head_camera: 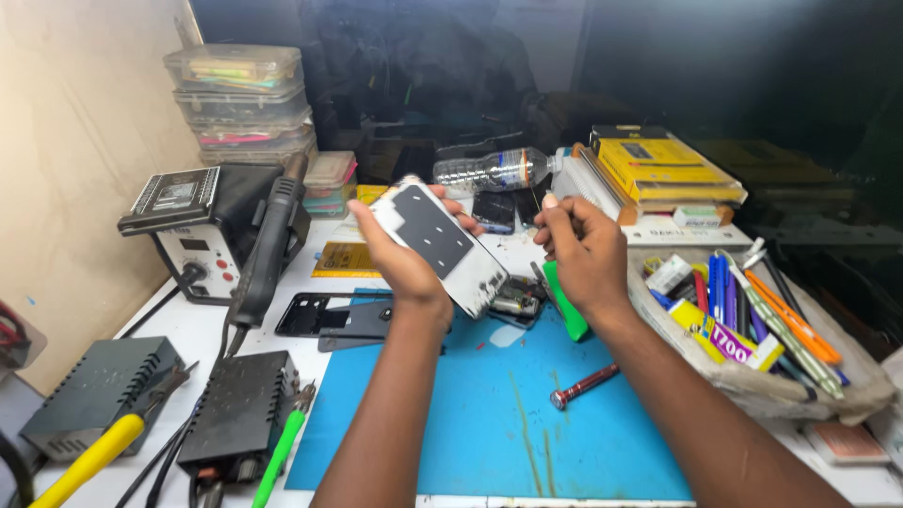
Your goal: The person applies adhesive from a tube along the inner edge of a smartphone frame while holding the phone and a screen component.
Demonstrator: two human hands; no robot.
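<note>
From my remote seat I log a blue work mat, hot-air rework station, two black power boxes, red-handled screwdriver, clear plastic bottle, stacked parts boxes, yellow carton, and a bag of pens, possibly markers too.

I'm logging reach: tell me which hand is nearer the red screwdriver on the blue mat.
Right. The right hand is raised just above the red screwdriver; the left hand, holding the phone, is farther left.

Both forearms raised, left hand gripping, right hand loosely fisted.
</note>
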